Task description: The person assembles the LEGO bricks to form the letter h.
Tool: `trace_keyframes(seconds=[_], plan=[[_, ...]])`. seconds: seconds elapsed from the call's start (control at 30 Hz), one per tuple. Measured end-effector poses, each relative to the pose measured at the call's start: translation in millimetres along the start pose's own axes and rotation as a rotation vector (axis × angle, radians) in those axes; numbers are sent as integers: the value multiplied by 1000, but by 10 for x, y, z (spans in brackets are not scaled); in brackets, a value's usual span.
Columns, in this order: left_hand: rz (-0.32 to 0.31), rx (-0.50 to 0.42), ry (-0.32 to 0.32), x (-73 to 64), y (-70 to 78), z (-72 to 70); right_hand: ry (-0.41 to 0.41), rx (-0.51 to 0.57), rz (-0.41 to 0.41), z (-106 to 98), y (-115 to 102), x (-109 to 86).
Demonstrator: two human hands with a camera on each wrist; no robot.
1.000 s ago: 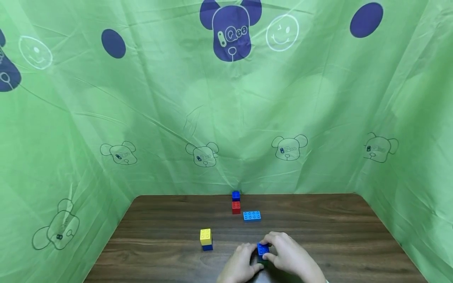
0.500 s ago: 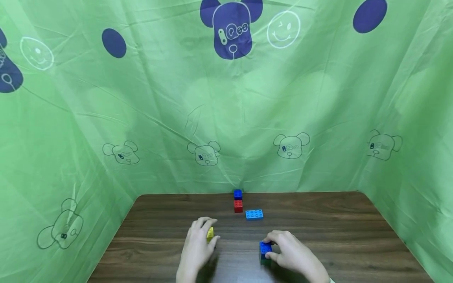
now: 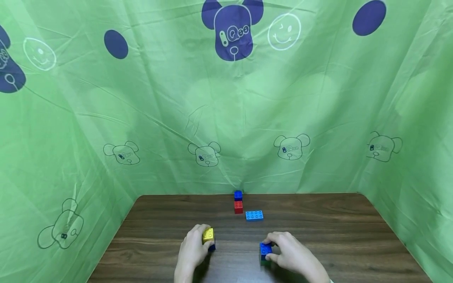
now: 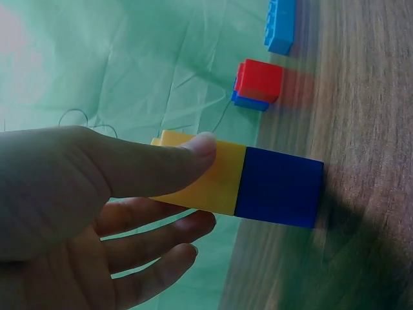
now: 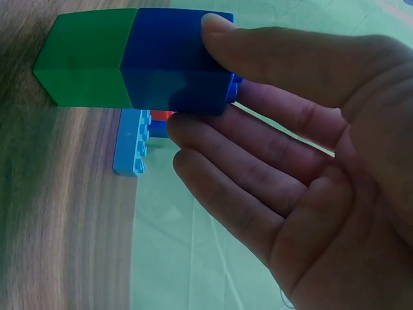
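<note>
Your left hand [image 3: 192,249]: thumb and fingers narrowed on 1 yellow block [image 3: 209,235], seated on 1 navy block [image 4: 279,187] below your fingertips. Your right hand [image 3: 291,253]: thumb and fingers pinching 1 blue block [image 5: 177,61], atop 1 green block [image 5: 87,61] below them. Beyond both hands' fingers, on the wooden table [image 3: 152,220]: 1 light-blue brick [image 3: 254,215]; near it, 1 red block [image 3: 238,207], 1 blue piece [image 3: 238,195] behind.

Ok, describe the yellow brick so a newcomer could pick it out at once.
On the wooden table, find the person's left hand. It grips a two-brick stack: the yellow brick on top, a dark blue brick below. The stack in the right hand is blue over green; only this brick is yellow.
</note>
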State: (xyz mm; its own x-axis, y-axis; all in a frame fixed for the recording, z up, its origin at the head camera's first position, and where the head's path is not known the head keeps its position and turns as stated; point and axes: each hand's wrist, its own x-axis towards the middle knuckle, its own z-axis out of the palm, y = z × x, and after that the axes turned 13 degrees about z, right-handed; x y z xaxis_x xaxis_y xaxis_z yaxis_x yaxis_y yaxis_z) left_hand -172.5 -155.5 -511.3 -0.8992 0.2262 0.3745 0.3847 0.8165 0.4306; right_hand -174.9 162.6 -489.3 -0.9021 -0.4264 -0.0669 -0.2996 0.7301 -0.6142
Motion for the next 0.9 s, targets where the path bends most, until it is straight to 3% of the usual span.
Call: trace_keyframes(seconds=[0.37,0.63,0.9], plan=[[-12,-16,-18,-9,-27,9,-15,18,-10,20,35,2],[68,-30,-20,26,40,54,-10,23,-6,-17,65,-1],[144,-183,-87,126,212,167,102,-73,18,-72,111,15]])
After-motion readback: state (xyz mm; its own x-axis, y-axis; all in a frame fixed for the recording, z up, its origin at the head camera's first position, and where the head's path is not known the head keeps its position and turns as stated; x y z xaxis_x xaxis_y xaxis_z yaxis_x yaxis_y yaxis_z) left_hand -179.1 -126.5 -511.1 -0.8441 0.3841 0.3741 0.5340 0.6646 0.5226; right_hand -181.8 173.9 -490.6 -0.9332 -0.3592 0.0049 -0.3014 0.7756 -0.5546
